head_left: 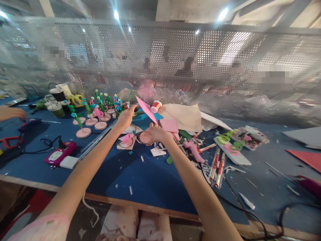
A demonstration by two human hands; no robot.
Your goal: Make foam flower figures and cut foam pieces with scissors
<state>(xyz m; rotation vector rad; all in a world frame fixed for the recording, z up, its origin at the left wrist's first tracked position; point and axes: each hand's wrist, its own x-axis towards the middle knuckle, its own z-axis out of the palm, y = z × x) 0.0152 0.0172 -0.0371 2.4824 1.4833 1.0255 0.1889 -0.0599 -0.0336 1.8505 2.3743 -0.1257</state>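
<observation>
My left hand (125, 117) reaches out over the far side of the table, its fingers curled together, and what is in them, if anything, is hidden. My right hand (158, 133) is closed at the lower corner of a pink sheet (145, 108), which stands tilted up. Behind that sheet is a small red and white paper cup (156, 106). Blue sheets (142, 123) lie under and between my hands. Just below them, a pink paper flower (127, 138) rests on a pale base, beside a round pinkish disc (144, 137).
Several paper flowers stand on round bases (83, 133) at the left. A purple power strip (60, 154) lies nearer. To the right are a pink glue gun (193, 150) with a black cable, a white tray (233, 152) and paper scraps. A perforated metal screen (170, 73) runs behind. Another person's hand (11, 113) is far left.
</observation>
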